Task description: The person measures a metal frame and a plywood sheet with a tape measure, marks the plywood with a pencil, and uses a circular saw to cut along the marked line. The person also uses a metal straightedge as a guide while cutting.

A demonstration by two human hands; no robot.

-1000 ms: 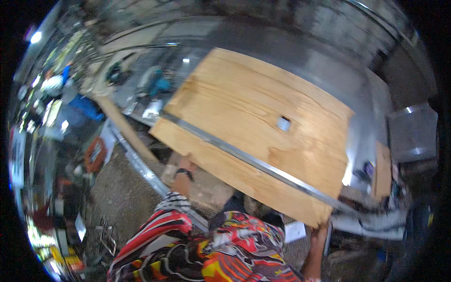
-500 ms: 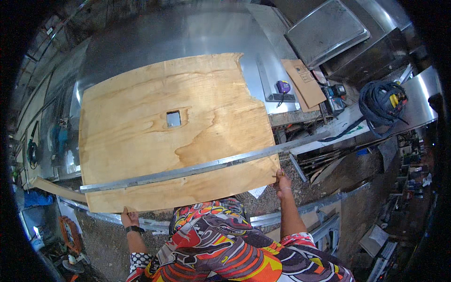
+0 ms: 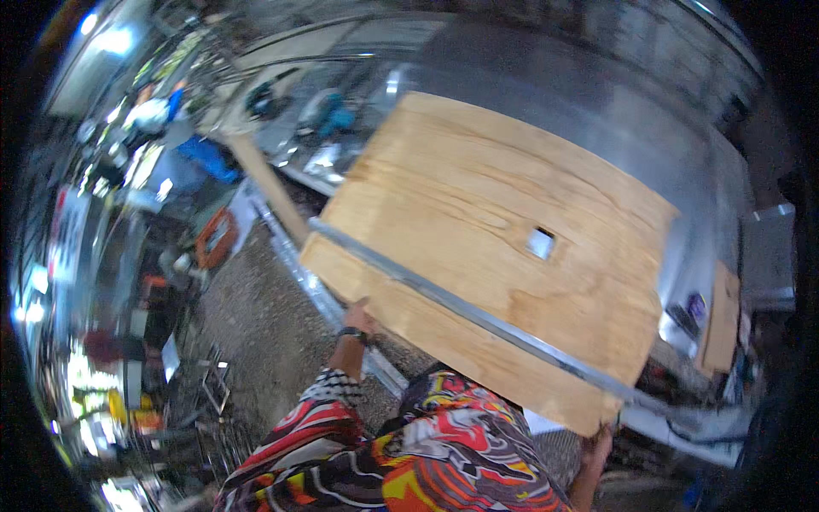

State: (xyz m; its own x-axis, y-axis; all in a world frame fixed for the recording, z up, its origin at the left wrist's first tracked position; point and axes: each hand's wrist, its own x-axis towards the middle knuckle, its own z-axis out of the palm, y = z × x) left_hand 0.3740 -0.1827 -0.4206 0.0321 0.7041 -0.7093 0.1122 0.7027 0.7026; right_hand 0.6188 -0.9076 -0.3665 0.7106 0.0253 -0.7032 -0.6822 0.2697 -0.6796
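A large plywood sheet [image 3: 444, 183] with a small square cut-out and a ragged right edge lies over a shiny metal surface [image 3: 554, 115]. Along its near side rests a long, straight metal bar [image 3: 469, 314], reaching past the sheet's right edge. My left hand [image 3: 360, 318], wearing a dark wristband, grips the near edge toward the left, thumb on top and fingers hidden beneath. At the near right corner my right hand [image 3: 597, 444] is closed on the sheet, its fingers partly hidden and blurred.
A wooden board [image 3: 269, 185] juts out at the left, near an orange frame-like object [image 3: 217, 239] on the ground. Teal power tools [image 3: 335, 115] sit beyond the sheet's left side. Cardboard [image 3: 722, 322] and a purple tape measure [image 3: 697, 307] lie at the right.
The view has swung to the left, so the sheet, bar and hands appear turned and farther right. Both hands keep their hold on the plywood.
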